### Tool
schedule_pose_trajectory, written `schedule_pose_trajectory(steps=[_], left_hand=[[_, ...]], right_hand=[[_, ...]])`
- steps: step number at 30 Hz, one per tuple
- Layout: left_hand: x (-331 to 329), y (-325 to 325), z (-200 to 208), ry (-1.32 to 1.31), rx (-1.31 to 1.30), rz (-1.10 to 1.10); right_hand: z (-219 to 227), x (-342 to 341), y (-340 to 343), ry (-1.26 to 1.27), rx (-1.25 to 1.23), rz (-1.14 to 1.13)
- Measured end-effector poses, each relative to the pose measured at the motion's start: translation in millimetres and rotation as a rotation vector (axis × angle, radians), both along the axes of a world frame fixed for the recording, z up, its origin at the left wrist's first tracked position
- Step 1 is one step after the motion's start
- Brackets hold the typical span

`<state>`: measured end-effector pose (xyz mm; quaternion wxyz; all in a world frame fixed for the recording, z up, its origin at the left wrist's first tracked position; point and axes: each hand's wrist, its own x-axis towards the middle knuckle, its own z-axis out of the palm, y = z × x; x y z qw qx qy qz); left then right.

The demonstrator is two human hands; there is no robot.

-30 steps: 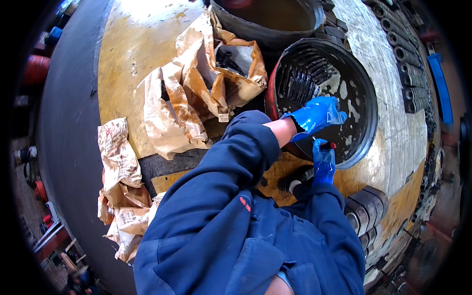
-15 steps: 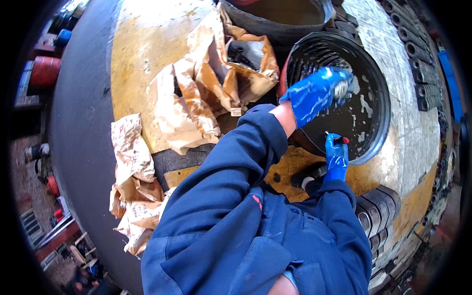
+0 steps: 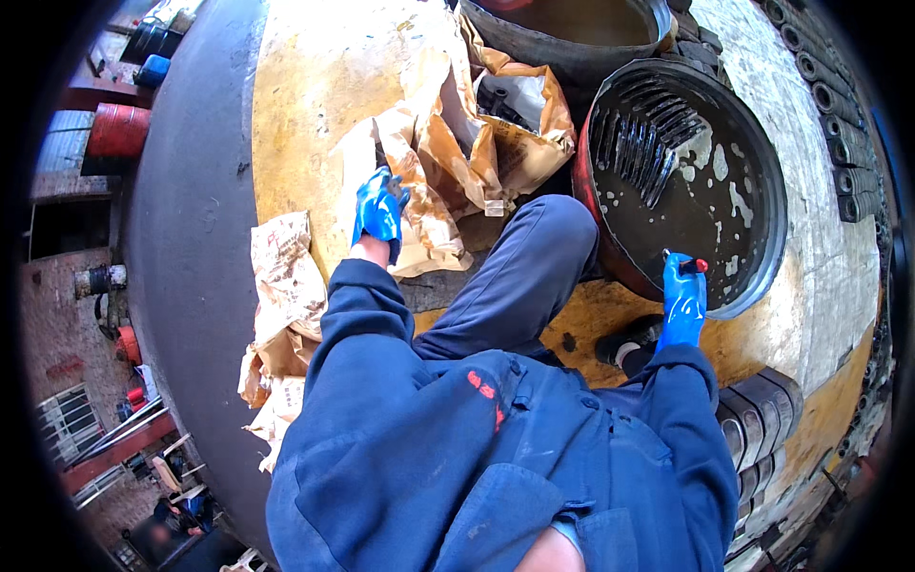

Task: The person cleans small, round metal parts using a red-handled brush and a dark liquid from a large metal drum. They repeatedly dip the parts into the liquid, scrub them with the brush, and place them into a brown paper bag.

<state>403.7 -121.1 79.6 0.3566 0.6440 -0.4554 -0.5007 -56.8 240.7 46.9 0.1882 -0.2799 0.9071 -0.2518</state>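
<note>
The tub (image 3: pixel 774 205), a round vessel with a dark, scuffed rim and red outer wall, serves as reference. It holds murky liquid with patches of pale froth. Inside, toward its far left wall, slender dark bars (image 3: pixel 637 157) lie side by side, wet and glossy, their long axes slanting from the far left toward the near right.

At the tub's near rim, the right hand (image 3: pixel 684 286), in a smooth, wet blue glove, is closed around a red-ended tool (image 3: pixel 701 266). The tool's long axis runs roughly crosswise over the fist, red end pointing right, a small metallic tip showing at the left.

Well left of the tub, the left hand (image 3: pixel 381 208), likewise gloved, is at the left side of a creased brown paper sack (image 3: pixel 534 153); its fingers are bent, but whether they grip the paper cannot be told from this view. The sack's mouth, just left of the tub, gapes over dark parts (image 3: pixel 503 107).

Beyond the tub stands a larger vat (image 3: pixel 562 59) of brownish liquid. Nearer than the tub, to its right, rounded metal blocks (image 3: pixel 762 415) are stacked in rows.
</note>
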Motion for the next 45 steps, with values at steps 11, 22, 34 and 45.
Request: schedule_pose_trajectory(steps=[11,22,34,45], left_hand=[[66,21,-44,-0.122,0.19,0.068],[42,-14,-21,0.108,0.031,-0.325],[-350,89,77,0.0,-0.082,-1.676],[-379,190,16,-0.96,-0.807,-1.963]], right_hand=[[17,11,-6,-0.039,-0.013,-0.04],[17,11,-8,0.023,0.167,-0.095],[23,14,-7,-0.045,0.127,-0.165],[13,28,-5,0.11,0.029,-0.248]])
